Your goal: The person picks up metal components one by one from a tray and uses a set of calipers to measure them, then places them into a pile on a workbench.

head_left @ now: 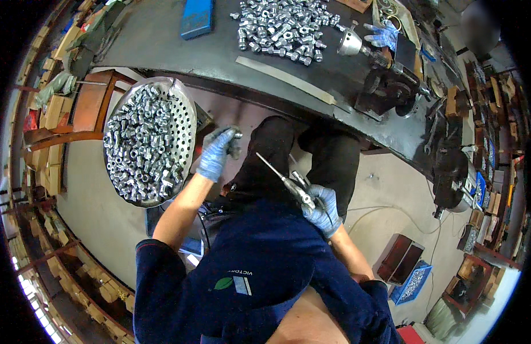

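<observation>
My left hand (218, 150), in a blue glove with dark, worn fingertips, is closed on a small metal fitting (238, 135) that peeks out past the fingers. It is beside the perforated metal basin (184, 117), which is heaped with shiny fittings (140, 143). Over my lap, my right hand (321, 211), gloved the same way, grips an air blow gun (292, 188). The gun's long thin nozzle points up and to the left, toward my left hand. Part of its handle is hidden by the fingers.
Ahead runs a dark workbench (214, 60) with a pile of fittings (282, 26), a flat metal bar (285, 79), a blue box (196, 18) and a chuck machine (386, 74). A wooden chair (93, 103) stands left. A blue crate (412, 284) of parts sits lower right.
</observation>
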Action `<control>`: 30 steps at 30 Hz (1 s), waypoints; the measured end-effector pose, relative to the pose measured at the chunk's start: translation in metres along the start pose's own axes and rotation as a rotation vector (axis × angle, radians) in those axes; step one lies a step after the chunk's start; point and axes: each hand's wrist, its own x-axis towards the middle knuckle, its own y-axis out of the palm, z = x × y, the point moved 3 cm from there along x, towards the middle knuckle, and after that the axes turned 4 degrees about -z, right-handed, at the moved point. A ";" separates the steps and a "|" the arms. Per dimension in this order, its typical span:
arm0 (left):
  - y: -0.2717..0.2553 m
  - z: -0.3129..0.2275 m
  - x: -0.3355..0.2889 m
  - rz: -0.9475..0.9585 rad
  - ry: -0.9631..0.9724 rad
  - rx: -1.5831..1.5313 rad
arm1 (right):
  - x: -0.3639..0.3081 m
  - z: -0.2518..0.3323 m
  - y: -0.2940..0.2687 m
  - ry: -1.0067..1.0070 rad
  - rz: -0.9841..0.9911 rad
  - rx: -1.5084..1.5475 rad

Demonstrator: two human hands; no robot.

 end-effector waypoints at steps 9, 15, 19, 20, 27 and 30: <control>-0.029 0.036 0.002 -0.009 -0.308 0.051 | 0.008 0.023 0.015 -0.239 0.008 -0.167; -0.019 0.035 -0.006 0.073 -0.331 0.218 | 0.010 0.023 0.017 -0.270 0.021 -0.229; -0.023 0.032 -0.011 0.123 -0.408 0.199 | 0.010 0.016 0.016 -0.239 -0.084 -0.322; -0.025 0.032 -0.014 0.142 -0.433 0.189 | 0.010 0.017 0.017 -0.230 -0.074 -0.329; -0.030 0.036 -0.003 0.072 -0.396 0.145 | 0.008 0.019 0.018 -0.229 -0.040 -0.316; -0.028 0.035 -0.005 0.098 -0.395 0.179 | 0.009 0.017 0.016 -0.259 -0.013 -0.334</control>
